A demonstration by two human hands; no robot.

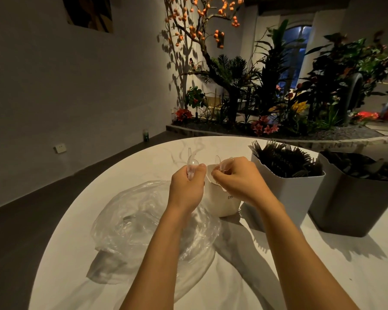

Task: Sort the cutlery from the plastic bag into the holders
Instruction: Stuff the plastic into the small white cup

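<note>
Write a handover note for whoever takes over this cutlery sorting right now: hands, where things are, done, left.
Left hand: grips clear plastic spoons.
Right hand: pinches more clear cutlery over the small white holder.
Plastic bag: on the table, left of the holders; contents hard to tell.
Done: white bin holds black forks; grey bin holds dark cutlery.
Left: put both handfuls in the small holder, then check the bag.

A crumpled clear plastic bag lay on the table's left side. Clear plastic spoons stood above a small white holder just right of the bag. A light grey holder held black forks; beside it stood a dark grey holder of black cutlery.
</note>
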